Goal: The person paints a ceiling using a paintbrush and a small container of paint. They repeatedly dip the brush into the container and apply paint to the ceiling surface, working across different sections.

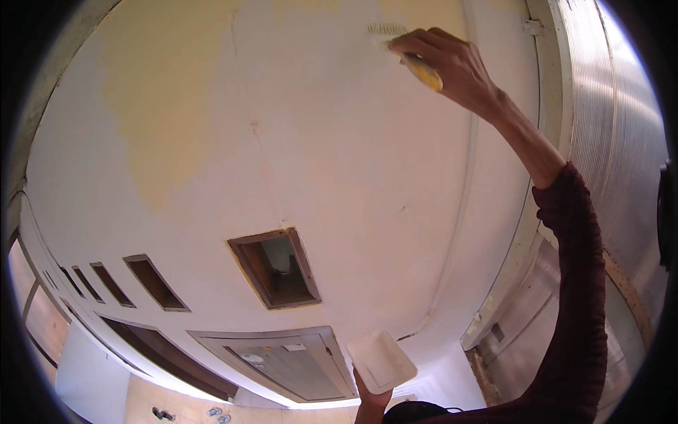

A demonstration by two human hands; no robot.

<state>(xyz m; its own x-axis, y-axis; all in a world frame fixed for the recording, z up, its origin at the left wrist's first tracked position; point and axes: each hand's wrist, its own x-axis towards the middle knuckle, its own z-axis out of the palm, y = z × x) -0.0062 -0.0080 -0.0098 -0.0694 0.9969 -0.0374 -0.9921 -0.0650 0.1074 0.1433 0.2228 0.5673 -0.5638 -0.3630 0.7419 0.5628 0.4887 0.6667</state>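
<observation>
High at the upper right, my right hand (455, 67) is closed around a paintbrush whose yellowish handle (426, 73) points down to the right. Its pale bristles (387, 30) are at the wall (339, 155), whose surface is mostly white with pale yellow areas. Low in the picture, my left hand (372, 393) grips a white rectangular tray (382, 360) with rounded corners from below. White paint or a white inside shows in the tray; I cannot tell which. The left fingers are mostly hidden behind it.
A brown-framed opening (277, 268) sits mid-wall, with smaller openings (157, 283) to its left. Below is a framed door (282, 360). Translucent corrugated sheeting (614, 92) stands at the right. Footwear (217, 414) lies on the tiled floor (145, 396).
</observation>
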